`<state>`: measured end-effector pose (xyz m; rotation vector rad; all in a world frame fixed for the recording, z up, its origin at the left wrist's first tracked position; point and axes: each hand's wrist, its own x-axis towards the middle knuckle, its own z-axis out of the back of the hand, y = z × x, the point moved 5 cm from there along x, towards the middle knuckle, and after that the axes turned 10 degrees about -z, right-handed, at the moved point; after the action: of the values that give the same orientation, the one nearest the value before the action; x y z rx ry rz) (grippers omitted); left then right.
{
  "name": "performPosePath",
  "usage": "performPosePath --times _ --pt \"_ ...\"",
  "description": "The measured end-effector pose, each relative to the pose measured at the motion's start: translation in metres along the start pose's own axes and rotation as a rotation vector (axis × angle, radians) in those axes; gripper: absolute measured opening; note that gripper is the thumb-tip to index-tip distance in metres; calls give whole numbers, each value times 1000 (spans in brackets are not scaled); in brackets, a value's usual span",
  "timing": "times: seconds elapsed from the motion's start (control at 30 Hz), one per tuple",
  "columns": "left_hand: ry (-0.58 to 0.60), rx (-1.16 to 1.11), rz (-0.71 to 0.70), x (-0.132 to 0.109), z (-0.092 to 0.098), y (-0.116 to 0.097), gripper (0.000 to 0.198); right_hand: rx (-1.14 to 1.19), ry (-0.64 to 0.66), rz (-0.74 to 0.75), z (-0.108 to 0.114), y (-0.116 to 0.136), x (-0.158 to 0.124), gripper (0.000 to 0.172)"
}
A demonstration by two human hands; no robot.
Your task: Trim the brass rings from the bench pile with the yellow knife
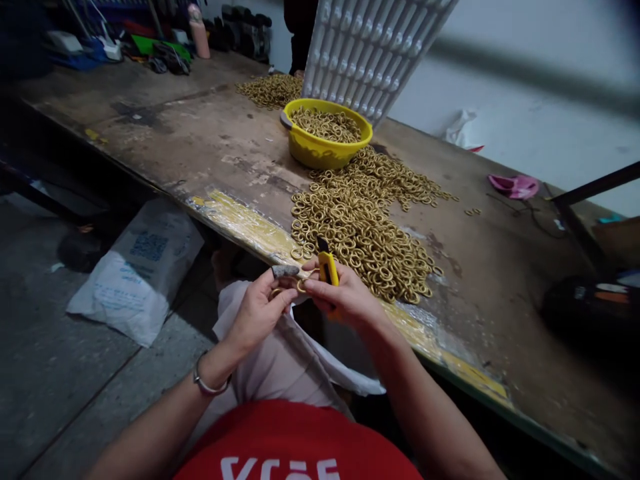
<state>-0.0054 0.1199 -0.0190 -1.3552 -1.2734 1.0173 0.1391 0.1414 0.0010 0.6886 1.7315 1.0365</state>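
Observation:
My left hand (260, 308) is closed in a pinch on a brass ring (303, 285), its thumb tip wrapped in grey tape. My right hand (345, 297) grips a yellow utility knife (327, 267) with the tip pointing up, and its fingers also touch the ring. Both hands are held just in front of the table's near edge, above a white bag (310, 353) on my lap. A large heap of brass rings (363, 223) lies on the worn table (200, 140) directly behind my hands.
A yellow bowl (320, 150) filled with rings stands beyond the heap, with another ring pile (270, 90) behind it. A white moulded tray (370, 50) leans at the back. A pink object (515, 185) lies at the right, and a white sack (140, 267) on the floor at the left.

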Motion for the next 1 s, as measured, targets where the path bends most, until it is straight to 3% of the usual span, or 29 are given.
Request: performPosePath --times 0.1,0.27,0.47,0.6,0.73,0.83,1.0 --pt "33 104 -66 -11 -1 -10 23 173 79 -83 -8 -6 -9 33" --pt "44 178 -103 -21 -4 -24 12 308 44 -95 -15 -15 -18 32" --pt "154 72 41 -26 -8 -24 12 200 -19 -57 -22 -17 -26 31" --pt "183 -107 192 -31 -8 -17 19 -86 -135 76 -16 -13 -39 28" --pt "108 -195 209 -34 -7 -14 20 -747 -346 309 -10 -9 -61 16" --pt "74 -160 172 -37 -6 -14 18 -1089 -384 266 -11 -18 -68 24" --pt "135 20 104 -37 -4 -14 14 -1269 -419 206 -14 -26 -66 22"
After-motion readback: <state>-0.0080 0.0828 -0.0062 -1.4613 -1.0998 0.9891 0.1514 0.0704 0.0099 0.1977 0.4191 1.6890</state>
